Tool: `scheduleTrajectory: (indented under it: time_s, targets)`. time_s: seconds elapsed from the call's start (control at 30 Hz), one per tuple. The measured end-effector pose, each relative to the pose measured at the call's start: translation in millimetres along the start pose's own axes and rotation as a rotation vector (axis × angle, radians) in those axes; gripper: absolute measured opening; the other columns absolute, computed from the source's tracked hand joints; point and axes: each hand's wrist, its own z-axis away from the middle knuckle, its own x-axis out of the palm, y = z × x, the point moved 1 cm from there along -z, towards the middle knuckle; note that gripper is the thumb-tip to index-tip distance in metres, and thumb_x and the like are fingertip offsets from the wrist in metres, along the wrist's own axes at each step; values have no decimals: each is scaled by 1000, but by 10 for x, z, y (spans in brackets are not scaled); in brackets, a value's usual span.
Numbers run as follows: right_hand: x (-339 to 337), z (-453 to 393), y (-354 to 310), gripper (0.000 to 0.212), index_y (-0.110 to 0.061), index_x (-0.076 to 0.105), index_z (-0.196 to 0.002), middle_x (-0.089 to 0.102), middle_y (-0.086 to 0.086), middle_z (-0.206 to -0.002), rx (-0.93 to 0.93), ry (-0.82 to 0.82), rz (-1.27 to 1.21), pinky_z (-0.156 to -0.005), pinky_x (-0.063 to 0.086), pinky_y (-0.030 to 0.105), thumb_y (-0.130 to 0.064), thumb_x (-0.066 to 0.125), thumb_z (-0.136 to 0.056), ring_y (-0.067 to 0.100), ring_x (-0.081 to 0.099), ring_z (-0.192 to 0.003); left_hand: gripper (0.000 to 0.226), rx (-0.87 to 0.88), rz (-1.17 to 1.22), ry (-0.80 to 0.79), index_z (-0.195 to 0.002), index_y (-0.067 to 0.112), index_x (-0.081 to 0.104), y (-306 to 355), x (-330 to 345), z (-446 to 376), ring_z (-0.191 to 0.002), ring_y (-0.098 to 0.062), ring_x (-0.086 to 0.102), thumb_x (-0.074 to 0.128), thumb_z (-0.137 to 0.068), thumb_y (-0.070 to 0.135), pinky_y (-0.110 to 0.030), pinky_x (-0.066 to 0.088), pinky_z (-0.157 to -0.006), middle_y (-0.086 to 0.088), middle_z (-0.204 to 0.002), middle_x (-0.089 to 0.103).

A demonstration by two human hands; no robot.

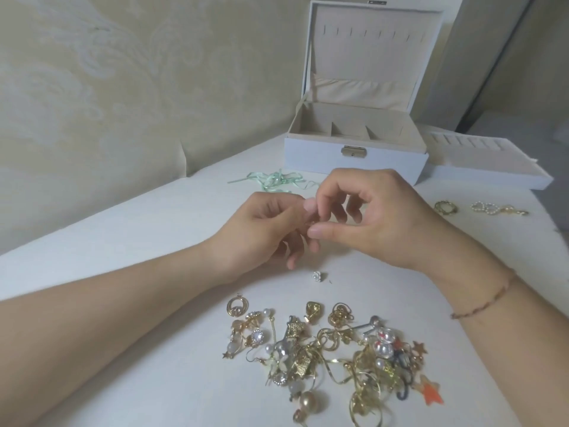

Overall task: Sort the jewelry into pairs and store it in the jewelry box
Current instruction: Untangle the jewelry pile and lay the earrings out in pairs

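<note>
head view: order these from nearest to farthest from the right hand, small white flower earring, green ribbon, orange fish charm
From the right hand:
1. small white flower earring, just below it.
2. green ribbon, up-left by the box.
3. orange fish charm, pile's lower-right edge.

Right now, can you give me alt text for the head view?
Left hand and right hand pinch a tiny piece together above a white table, with a tangled jewelry pile nearer the viewer. An open white jewelry box stands behind.

tiny piece between fingertips (317, 232) unidentifiable; tray (492, 177) partly hidden
</note>
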Motion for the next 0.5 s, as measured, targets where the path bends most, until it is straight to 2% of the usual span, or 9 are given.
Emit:
scheduleTrajectory:
  time_s: [0.07,0.1,0.2,0.3,0.37,0.5]
  targets:
    - [1,-4,-4,22,-20,63,-75,62,-14,-70,-20,14,39,-60,38,10,-12,83,-71,8,52,-65,21,-3,40,-13,-77,11,66,-17,-28,-14,-46,-17,56,57,-91,24,-17,32,-38,-27,-71,58]
    - [-10,-5,-7,20,-22,64,-76,61,-12,-72,-38,12,90,-61,39,13,-17,83,-71,11,52,-66,17,0,46,-20,-81,10,67,-22,-34,-18,-49,-17,60,59,-91,21,-19,36,-37,-27,-73,59]
    - [-113,15,-51,22,-28,62,-76,54,-8,-71,-33,-44,295,-63,47,36,-45,74,-70,14,53,-69,17,-1,71,3,-91,-1,64,-25,-25,-29,-56,-16,67,62,-90,15,-22,46,-43,-15,-74,69]
    - [-86,75,-145,16,-33,70,-79,54,-2,-68,-3,-404,147,-64,48,42,-45,78,-72,17,52,-64,21,0,118,51,-91,-2,63,-17,-23,-47,-53,-15,63,62,-82,16,-23,49,-47,-7,-68,70]
    - [6,98,-183,17,-38,72,-87,55,0,-71,27,-570,153,-67,48,38,-45,79,-73,14,52,-65,21,4,126,64,-90,-2,65,-19,-22,-58,-50,-15,57,65,-81,17,-23,48,-48,-7,-64,65]
    - [103,72,-183,21,-41,73,-91,55,-6,-73,-17,-588,265,-62,40,21,-49,77,-73,4,51,-75,19,-6,117,99,-88,0,67,-22,-33,-72,-48,-15,49,67,-79,17,-21,42,-46,-3,-62,59]
